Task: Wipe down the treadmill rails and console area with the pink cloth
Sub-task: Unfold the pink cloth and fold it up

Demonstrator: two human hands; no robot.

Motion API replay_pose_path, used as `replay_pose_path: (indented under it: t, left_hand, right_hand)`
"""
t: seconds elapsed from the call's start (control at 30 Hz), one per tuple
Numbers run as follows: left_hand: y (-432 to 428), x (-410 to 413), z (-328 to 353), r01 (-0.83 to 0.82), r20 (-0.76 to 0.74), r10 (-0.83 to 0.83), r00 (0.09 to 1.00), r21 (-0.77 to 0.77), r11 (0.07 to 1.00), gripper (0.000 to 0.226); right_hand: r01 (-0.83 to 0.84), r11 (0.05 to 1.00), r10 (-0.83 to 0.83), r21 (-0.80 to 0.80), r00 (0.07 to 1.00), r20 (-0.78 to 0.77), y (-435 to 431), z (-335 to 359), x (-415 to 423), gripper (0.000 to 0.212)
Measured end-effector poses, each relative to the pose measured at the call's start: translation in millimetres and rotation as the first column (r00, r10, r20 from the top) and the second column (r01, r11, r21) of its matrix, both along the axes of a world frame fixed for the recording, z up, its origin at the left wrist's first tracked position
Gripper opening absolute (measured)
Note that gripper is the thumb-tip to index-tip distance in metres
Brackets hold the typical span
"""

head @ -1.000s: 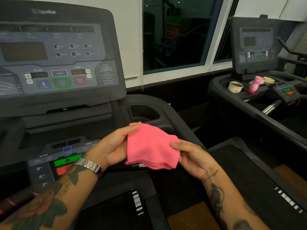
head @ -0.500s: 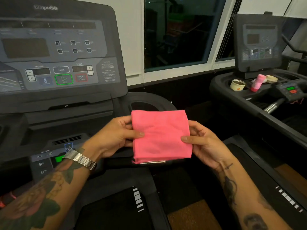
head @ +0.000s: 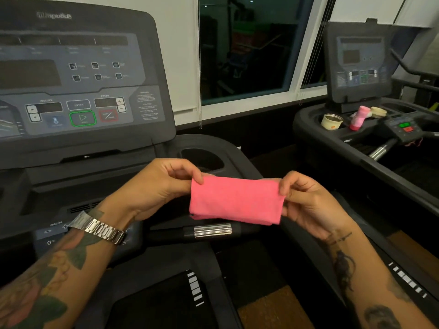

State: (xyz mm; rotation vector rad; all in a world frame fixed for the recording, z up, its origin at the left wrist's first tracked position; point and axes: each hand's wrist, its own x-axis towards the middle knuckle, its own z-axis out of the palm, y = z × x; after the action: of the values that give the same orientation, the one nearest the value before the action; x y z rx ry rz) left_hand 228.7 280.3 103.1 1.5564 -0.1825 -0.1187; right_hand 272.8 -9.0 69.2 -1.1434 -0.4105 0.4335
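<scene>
A folded pink cloth [head: 235, 200] hangs in the air in front of the treadmill console [head: 78, 91]. My left hand [head: 161, 186] pinches its upper left corner and my right hand [head: 306, 200] pinches its upper right corner. The cloth is a wide, short rectangle, folded in several layers. Below it runs the dark front handlebar with a silver grip sensor [head: 212, 230]. An empty cup holder [head: 202, 157] sits in the console tray just behind the cloth. The right side rail [head: 294, 233] passes under my right hand.
A second treadmill [head: 361, 67] stands to the right, with a paper cup [head: 331, 122], a pink bottle [head: 360, 117] and a small round object in its tray. A dark window [head: 247, 48] is behind. The belt [head: 166, 305] lies below.
The cloth has been folded down from a near-square into a shorter, wider strip. Both hands shifted from its sides to its top corners.
</scene>
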Motion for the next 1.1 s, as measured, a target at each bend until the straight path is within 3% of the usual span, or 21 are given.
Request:
replay_pose_path:
  t: [0.2,0.27,0.37,0.47,0.6,0.73,0.93,1.1]
  left_hand:
    - [-5,3,-1,0.071,-0.061,-0.064,0.996,0.113,0.991,0.007]
    - [-12,6,-2,0.115,-0.072,-0.106,0.992,0.127,0.985,0.008]
    - [-29,15,-7,0.194,-0.108,-0.182,0.977,0.107,0.975,0.011]
    - [-56,29,-20,0.228,-0.14,-0.213,0.967,0.102,0.968,0.014]
    - [-104,44,-45,0.288,-0.202,-0.27,0.941,0.064,0.956,0.017]
    - [-169,49,-69,0.44,-0.272,-0.415,0.868,0.033,0.898,0.018]
    - [-256,32,-97,0.63,-0.323,-0.577,0.75,0.085,0.772,0.023]
    - [-317,-2,-108,0.745,-0.319,-0.684,0.657,0.137,0.652,0.022]
  right_hand:
    - [-0.076,0.968,0.074,-0.237,0.997,-0.017,-20,1,-9,0.008]
    - [-0.064,0.966,0.056,-0.251,0.998,-0.039,-30,-1,-14,0.008]
    - [0.017,0.967,-0.03,-0.253,0.998,-0.048,-45,-8,-25,0.006]
    - [0.116,0.955,-0.141,-0.273,0.987,-0.075,-70,-22,-39,0.023]
    - [0.274,0.928,-0.309,-0.254,0.945,-0.107,-105,-36,-70,0.005]
    - [0.528,0.755,-0.59,-0.389,0.806,-0.05,-140,-53,-117,0.015]
    - [0.7,0.588,-0.79,-0.405,0.605,-0.102,-185,-70,-199,0.019]
    - [0.809,0.399,-0.917,-0.431,0.354,-0.183,-198,-79,-263,0.02]
